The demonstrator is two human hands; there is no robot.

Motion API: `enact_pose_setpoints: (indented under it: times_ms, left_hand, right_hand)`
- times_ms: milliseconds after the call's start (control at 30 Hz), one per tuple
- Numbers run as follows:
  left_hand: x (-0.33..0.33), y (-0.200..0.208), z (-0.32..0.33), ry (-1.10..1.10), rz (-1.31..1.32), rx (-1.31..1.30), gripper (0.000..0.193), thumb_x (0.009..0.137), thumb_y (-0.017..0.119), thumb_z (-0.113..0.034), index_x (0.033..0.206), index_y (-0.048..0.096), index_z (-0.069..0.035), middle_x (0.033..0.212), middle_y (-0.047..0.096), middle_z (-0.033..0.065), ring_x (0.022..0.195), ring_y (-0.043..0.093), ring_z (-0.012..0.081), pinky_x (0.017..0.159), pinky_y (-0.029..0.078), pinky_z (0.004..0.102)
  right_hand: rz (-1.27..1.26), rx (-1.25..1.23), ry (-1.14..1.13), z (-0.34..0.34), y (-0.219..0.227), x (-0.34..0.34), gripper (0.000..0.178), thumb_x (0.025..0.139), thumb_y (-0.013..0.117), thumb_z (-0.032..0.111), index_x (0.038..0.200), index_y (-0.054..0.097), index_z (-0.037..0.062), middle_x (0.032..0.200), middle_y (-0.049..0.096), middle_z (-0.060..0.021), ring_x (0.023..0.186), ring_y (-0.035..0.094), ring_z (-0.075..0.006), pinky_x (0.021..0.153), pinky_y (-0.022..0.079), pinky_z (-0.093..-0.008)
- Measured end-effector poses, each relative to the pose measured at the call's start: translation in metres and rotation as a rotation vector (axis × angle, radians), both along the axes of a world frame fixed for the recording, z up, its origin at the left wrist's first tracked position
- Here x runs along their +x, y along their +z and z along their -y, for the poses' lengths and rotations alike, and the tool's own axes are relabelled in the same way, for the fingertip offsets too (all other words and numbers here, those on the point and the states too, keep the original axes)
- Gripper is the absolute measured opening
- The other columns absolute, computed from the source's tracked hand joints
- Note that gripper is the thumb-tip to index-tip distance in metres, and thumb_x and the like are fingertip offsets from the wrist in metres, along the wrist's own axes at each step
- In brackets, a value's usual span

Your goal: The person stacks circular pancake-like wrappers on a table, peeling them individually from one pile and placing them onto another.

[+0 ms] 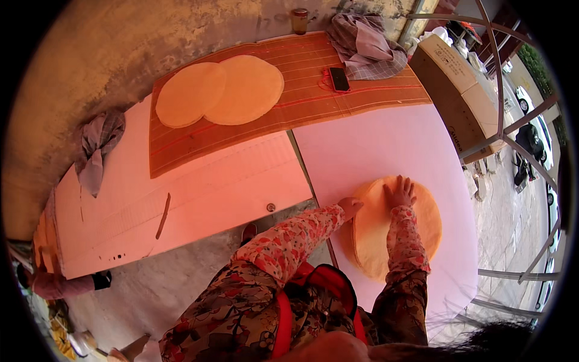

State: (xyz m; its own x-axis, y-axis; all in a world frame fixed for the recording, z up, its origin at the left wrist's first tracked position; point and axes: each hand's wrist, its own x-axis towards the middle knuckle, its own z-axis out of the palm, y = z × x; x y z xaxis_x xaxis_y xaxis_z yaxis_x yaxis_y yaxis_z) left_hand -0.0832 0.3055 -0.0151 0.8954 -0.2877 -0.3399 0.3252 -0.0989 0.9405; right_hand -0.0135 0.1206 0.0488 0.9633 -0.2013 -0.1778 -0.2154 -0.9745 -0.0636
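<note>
A thick stack of round, flat, tan sheets point(386, 235), which look like thin flatbreads, lies on the pale pink tabletop point(386, 136) in front of me. On top of the stack my right hand point(400, 192) lies flat near the far edge, with its fingers spread. Against the stack's left edge rests my left hand point(350, 208), its fingers pointing toward the stack and partly hidden; nothing shows in its grasp. Two more round tan sheets or piles, a left one point(187, 99) and a right one point(250, 90), overlap on an orange striped mat point(301, 66) farther back.
A phone point(339, 79) and checked cloth point(368, 48) lie on the mat; a jar point(299, 21) stands by the wall. Another cloth point(99, 145) and brown stick-like strip point(163, 216) are at left. Cardboard boxes point(452, 90) and metal bars point(499, 72) flank the right. Someone's sleeve point(63, 285) shows lower left.
</note>
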Motion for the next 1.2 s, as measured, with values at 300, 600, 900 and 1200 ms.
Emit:
enact_pose_setpoints:
  times_ms: [300, 600, 900, 1200]
  left_hand:
    - [0.034, -0.011, -0.194, 0.496, 0.441, -0.057, 0.022, 0.089, 0.056, -0.027, 0.095, 0.056, -0.005, 0.075, 0.056, 0.0037, 0.063, 0.054, 0.0123, 0.059, 0.047, 0.0277]
    - [0.019, -0.061, -0.619, 1.311, 0.003, -0.3, 0.039, 0.09, 0.052, -0.024, 0.122, 0.045, -0.004, 0.112, 0.053, 0.01, 0.097, 0.054, 0.0192, 0.078, 0.048, 0.029]
    - [0.007, -0.012, -0.614, 1.262, -0.096, -0.781, 0.053, 0.089, 0.055, -0.019, 0.134, 0.033, -0.002, 0.124, 0.049, 0.0139, 0.11, 0.053, 0.023, 0.088, 0.046, 0.0328]
    - [0.035, -0.007, -0.575, 1.064, -0.185, -0.62, 0.051, 0.082, 0.059, -0.016, 0.126, 0.042, 0.004, 0.12, 0.052, 0.0126, 0.108, 0.053, 0.0215, 0.088, 0.044, 0.0313]
  right_hand:
    - [0.365, 0.038, 0.273, -0.024, -0.011, 0.04, 0.066, 0.077, 0.068, 0.027, 0.132, 0.039, 0.0076, 0.136, 0.039, -0.017, 0.128, 0.034, -0.0348, 0.102, 0.033, -0.0453]
    - [-0.329, 1.574, -0.055, -0.455, -0.033, 0.088, 0.023, 0.083, 0.063, 0.015, 0.103, 0.058, 0.0059, 0.092, 0.062, -0.0053, 0.082, 0.061, -0.0158, 0.068, 0.051, -0.0287]
    - [-0.381, 1.514, -0.264, -0.657, -0.028, 0.174, 0.025, 0.085, 0.062, 0.022, 0.105, 0.055, 0.0078, 0.084, 0.059, -0.0054, 0.078, 0.058, -0.0186, 0.067, 0.05, -0.0314]
    - [-0.432, 1.26, -0.012, -0.701, -0.038, 0.213, 0.015, 0.078, 0.068, 0.016, 0.088, 0.064, 0.0064, 0.07, 0.061, -0.0049, 0.055, 0.054, -0.017, 0.049, 0.042, -0.0293]
